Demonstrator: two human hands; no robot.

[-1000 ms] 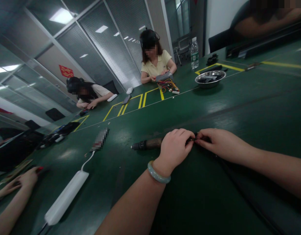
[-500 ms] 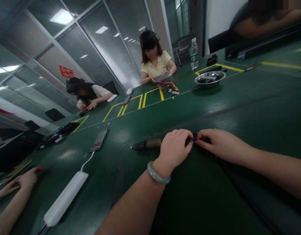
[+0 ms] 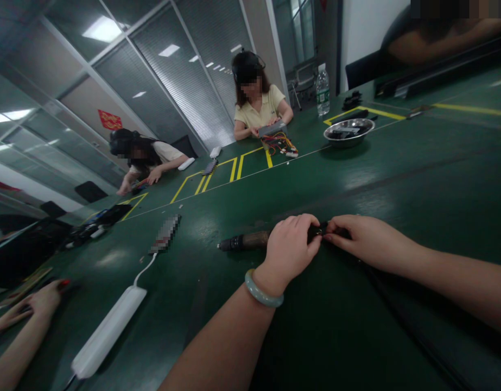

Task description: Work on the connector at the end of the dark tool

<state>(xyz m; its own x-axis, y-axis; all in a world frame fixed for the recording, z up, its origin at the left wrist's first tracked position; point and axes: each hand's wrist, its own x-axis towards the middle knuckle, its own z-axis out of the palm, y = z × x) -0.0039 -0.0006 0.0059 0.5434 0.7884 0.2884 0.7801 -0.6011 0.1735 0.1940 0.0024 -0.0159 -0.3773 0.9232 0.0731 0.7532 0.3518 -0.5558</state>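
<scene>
My left hand [image 3: 293,244] is wrapped around the body of an electric screwdriver [image 3: 254,239], which lies along the green table with its dark nose pointing left. A bangle circles my left wrist. Close beside it, my right hand [image 3: 356,231] pinches the black cable [image 3: 391,304] where it meets the screwdriver's rear end. Fingertips of both hands nearly meet there, so the joint is mostly hidden; I cannot tell whether the plug is fully seated. From my right hand the cable runs down toward the lower right.
A white power strip [image 3: 109,332] lies at the left, with a cord leading to a blurred-out device [image 3: 166,233]. Another person's hands [image 3: 44,301] work at the left edge. A metal bowl [image 3: 349,133] of dark parts and a water bottle [image 3: 322,91] stand farther back; two people sit opposite.
My hands stay almost still, the right shifting only slightly at the joint. Across the table, the person at left has moved a hand outward to the left.
</scene>
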